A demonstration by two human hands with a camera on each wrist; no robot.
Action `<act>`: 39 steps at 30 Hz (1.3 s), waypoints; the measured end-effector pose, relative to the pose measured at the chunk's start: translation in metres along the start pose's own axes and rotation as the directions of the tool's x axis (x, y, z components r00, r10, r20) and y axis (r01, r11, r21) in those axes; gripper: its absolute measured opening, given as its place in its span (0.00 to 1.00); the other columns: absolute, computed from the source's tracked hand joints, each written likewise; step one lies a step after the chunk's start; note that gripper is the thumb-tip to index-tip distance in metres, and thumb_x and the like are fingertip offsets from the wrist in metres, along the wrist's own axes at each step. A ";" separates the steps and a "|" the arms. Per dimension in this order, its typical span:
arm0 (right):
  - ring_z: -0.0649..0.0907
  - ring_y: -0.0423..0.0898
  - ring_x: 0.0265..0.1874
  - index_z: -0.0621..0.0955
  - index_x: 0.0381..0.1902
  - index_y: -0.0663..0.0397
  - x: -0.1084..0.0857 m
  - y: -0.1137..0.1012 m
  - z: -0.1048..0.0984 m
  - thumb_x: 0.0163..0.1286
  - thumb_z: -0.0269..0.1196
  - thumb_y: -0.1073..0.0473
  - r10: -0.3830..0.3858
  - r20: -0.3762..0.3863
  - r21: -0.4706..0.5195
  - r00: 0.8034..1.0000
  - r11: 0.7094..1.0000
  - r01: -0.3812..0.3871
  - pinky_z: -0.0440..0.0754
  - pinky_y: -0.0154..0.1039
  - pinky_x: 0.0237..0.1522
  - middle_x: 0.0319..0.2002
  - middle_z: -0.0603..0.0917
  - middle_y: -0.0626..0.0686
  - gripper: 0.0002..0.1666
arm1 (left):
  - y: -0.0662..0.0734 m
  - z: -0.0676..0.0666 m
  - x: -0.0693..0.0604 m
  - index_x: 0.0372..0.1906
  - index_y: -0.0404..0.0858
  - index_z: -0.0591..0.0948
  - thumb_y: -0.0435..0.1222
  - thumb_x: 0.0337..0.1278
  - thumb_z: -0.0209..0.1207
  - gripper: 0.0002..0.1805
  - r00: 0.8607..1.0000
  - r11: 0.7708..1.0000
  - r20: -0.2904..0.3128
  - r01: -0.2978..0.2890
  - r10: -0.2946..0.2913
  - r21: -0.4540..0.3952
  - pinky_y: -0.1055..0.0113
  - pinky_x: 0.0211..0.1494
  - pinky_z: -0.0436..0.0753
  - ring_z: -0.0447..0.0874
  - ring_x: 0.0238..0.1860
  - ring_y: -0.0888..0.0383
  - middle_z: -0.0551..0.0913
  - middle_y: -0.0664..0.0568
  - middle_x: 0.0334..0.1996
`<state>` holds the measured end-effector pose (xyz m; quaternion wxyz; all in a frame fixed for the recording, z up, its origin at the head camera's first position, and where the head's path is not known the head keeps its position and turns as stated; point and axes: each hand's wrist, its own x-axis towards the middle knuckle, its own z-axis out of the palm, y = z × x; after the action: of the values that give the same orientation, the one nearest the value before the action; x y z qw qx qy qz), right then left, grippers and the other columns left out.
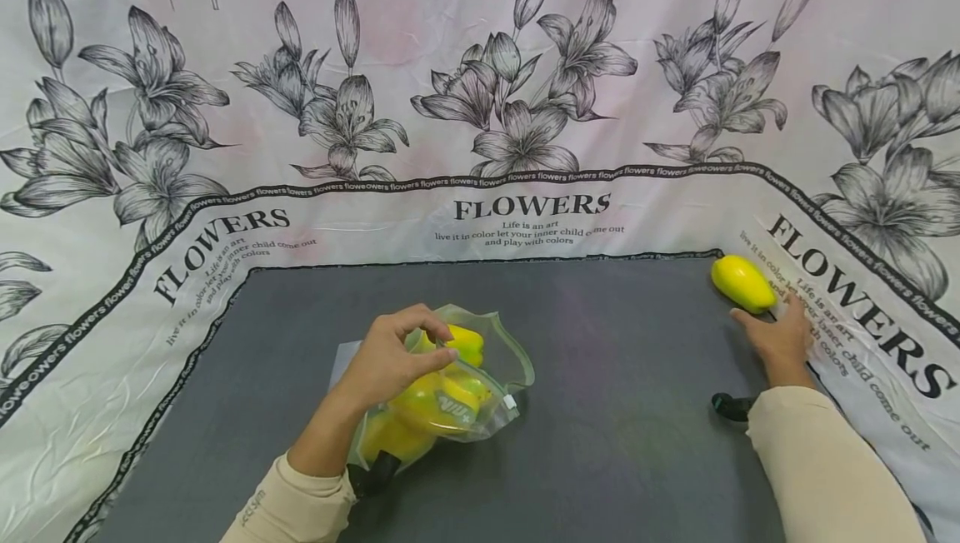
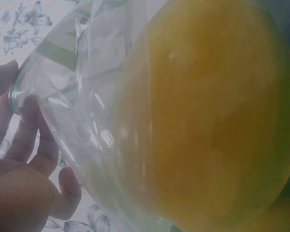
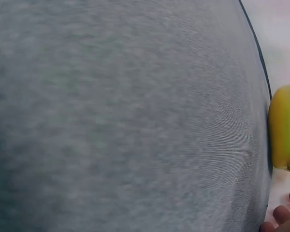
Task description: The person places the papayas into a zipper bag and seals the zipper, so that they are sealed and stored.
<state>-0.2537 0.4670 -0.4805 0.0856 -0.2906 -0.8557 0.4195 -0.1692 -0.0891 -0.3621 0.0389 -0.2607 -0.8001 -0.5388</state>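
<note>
A clear zip bag (image 1: 487, 426) with a white slider stands on the dark grey tabletop, its mouth open. Inside it are several yellow fruits (image 1: 397, 435) that look like mangoes. My left hand (image 1: 397, 356) pinches the bag's rim between thumb and fingers; the left wrist view shows the clear plastic at the fingertips and one large yellow fruit (image 2: 212, 111) behind it. At the back right corner lies a single yellow mango-like fruit (image 1: 744, 283). My right hand (image 1: 782, 341) is just in front of that fruit, fingers spread; whether they touch it is unclear.
The grey tabletop (image 1: 615, 376) is bordered by a white cloth (image 1: 525, 231) printed with flowers and lettering, rising behind and at both sides. Black wrist devices (image 1: 731, 407) sit at both cuffs. A pale flat patch (image 1: 342, 360) shows behind the left hand.
</note>
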 end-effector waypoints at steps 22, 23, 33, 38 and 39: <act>0.50 0.72 0.66 0.40 0.76 0.60 0.021 -0.002 -0.004 0.68 0.53 0.37 0.102 0.067 -0.061 0.993 0.993 -0.098 0.48 0.68 0.60 0.73 0.45 0.68 0.55 | 0.000 -0.003 -0.004 0.33 0.39 0.84 0.35 0.52 0.70 0.06 1.000 1.000 0.006 -0.002 0.002 0.001 0.49 0.50 0.70 0.75 0.38 0.50 0.79 0.57 0.32; 0.50 0.72 0.66 0.42 0.76 0.60 0.021 -0.003 -0.003 0.68 0.53 0.37 0.111 0.062 -0.059 0.992 0.993 -0.107 0.48 0.68 0.60 0.72 0.46 0.69 0.54 | 0.000 -0.003 -0.004 0.34 0.39 0.84 0.35 0.52 0.70 0.06 1.000 1.000 0.007 -0.002 0.002 -0.002 0.49 0.50 0.70 0.75 0.39 0.50 0.79 0.56 0.32; 0.49 0.72 0.67 0.42 0.76 0.60 0.021 -0.007 0.002 0.68 0.53 0.36 0.131 0.038 -0.037 0.991 0.991 -0.130 0.43 0.68 0.60 0.71 0.49 0.70 0.54 | -0.002 -0.004 -0.004 0.33 0.41 0.84 0.35 0.52 0.70 0.05 1.000 1.000 0.004 -0.005 0.005 -0.002 0.49 0.51 0.69 0.75 0.39 0.50 0.78 0.56 0.31; 0.52 0.71 0.65 0.49 0.75 0.59 0.021 -0.014 0.008 0.70 0.53 0.39 0.135 0.013 -0.041 0.991 0.990 -0.135 0.47 0.68 0.58 0.69 0.54 0.70 0.48 | -0.002 -0.005 -0.004 0.33 0.41 0.84 0.35 0.52 0.70 0.06 1.000 1.000 -0.003 -0.004 0.004 0.001 0.49 0.50 0.70 0.75 0.39 0.50 0.78 0.56 0.32; 0.53 0.71 0.65 0.51 0.75 0.59 0.021 -0.015 0.009 0.70 0.52 0.40 0.136 0.003 -0.045 0.991 0.990 -0.136 0.47 0.68 0.58 0.68 0.55 0.70 0.47 | -0.003 -0.005 -0.004 0.33 0.41 0.84 0.35 0.52 0.70 0.06 1.000 1.000 -0.004 -0.004 0.004 0.005 0.50 0.50 0.70 0.74 0.38 0.50 0.78 0.56 0.31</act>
<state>-0.2802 0.4660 -0.4766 0.0477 -0.3488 -0.8434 0.4059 -0.1683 -0.0963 -0.3638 0.0419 -0.2612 -0.8008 -0.5374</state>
